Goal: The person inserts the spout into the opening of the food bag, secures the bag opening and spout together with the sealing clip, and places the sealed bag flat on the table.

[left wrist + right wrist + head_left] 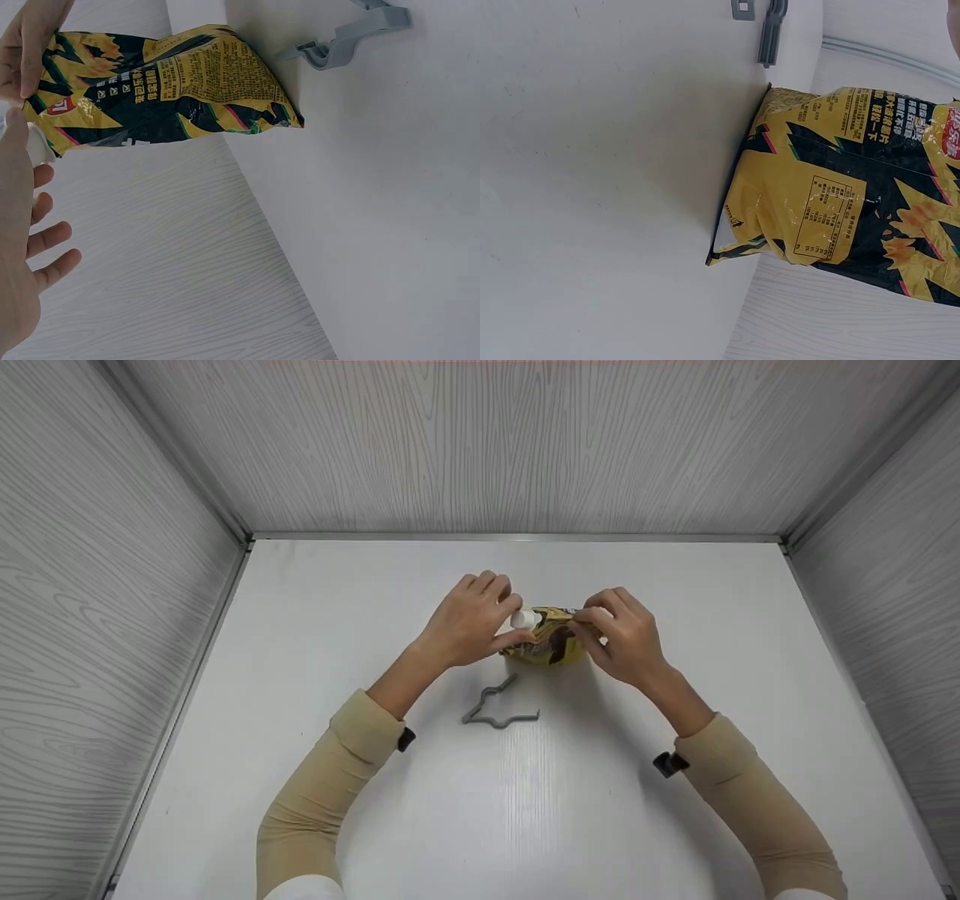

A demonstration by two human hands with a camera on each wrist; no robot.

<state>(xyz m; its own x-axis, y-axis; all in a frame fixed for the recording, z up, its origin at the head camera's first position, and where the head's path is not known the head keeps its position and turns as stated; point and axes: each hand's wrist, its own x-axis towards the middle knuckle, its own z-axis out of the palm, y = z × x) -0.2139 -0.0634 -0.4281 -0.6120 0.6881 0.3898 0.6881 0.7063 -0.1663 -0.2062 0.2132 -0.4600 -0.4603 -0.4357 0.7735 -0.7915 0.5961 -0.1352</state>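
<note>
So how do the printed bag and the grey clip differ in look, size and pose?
Look: the bag is glossy with black and yellow print; the clip is plain grey. Size: the bag is clearly bulkier than the slim clip. Pose: the bag is upright, its top pinched by the right hand, while the clip lies spread open, untouched, on the white table. Both are near the table's middle.
</note>
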